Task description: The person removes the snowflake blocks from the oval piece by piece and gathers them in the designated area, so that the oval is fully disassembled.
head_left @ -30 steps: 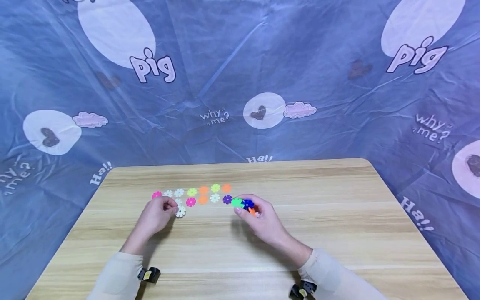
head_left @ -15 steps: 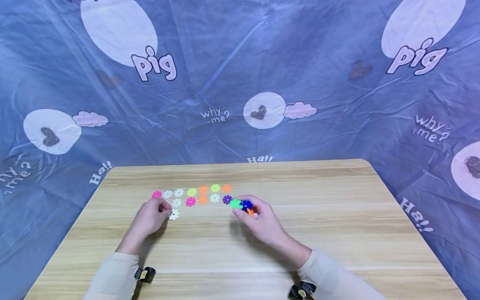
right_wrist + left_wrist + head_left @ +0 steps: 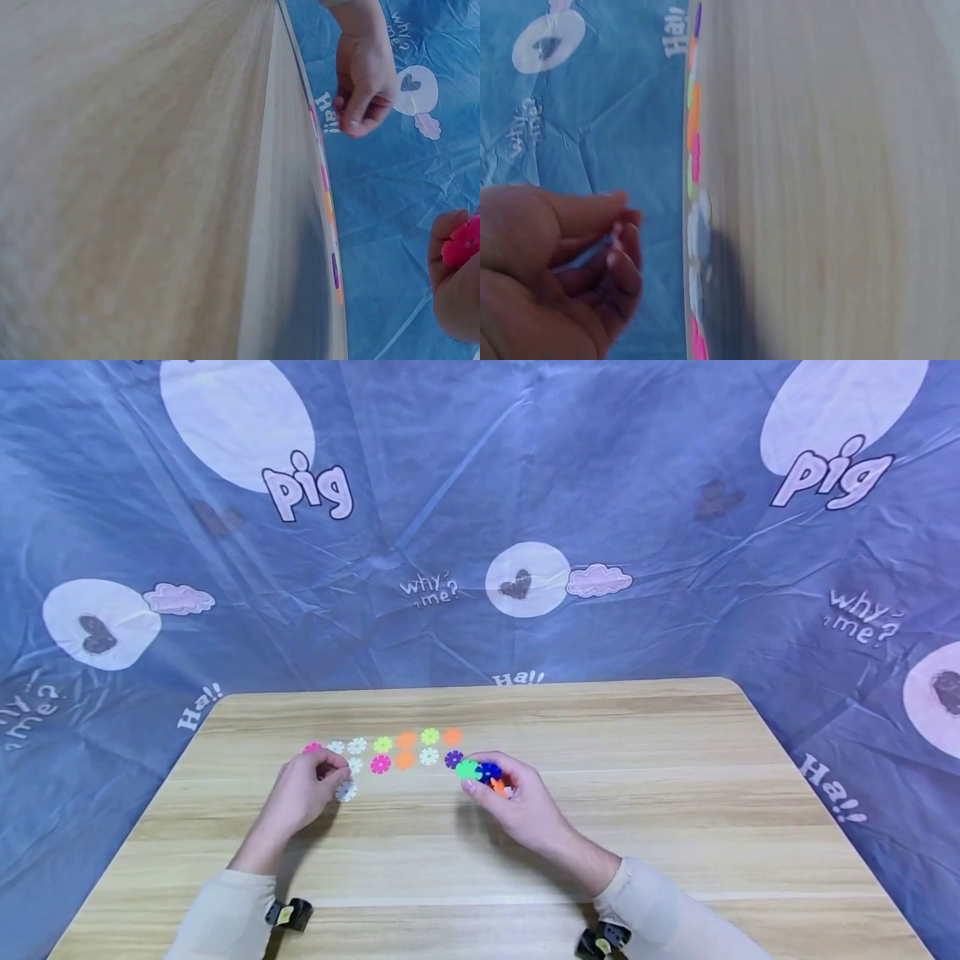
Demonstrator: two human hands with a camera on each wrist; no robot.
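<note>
Small notched plastic snowflake discs lie in two rows on the wooden table (image 3: 675, 827). My left hand (image 3: 306, 789) hovers over the left end, its fingertips overlapping a white disc (image 3: 356, 765). Just below them lies another white disc (image 3: 346, 792). In the left wrist view the left hand (image 3: 570, 270) has curled fingers, thumb against index, with nothing seen between them. My right hand (image 3: 528, 797) grips a bunch of snowflake discs, among them a green disc (image 3: 468, 770), a dark blue one (image 3: 490, 772) and an orange one (image 3: 498, 786). A pink disc (image 3: 463, 241) shows in its palm in the right wrist view.
Along the far row are a pink disc (image 3: 312, 749), a yellow disc (image 3: 383, 744) and an orange disc (image 3: 453, 737), among others. A purple disc (image 3: 453, 759) ends the nearer row beside my right hand. Blue patterned cloth (image 3: 450, 635) hangs behind the table.
My left hand moved slightly left with a white disc at its fingertips, then rose off it, leaving the disc lower left. The right hand drifted slightly left, still gripping its bunch.
</note>
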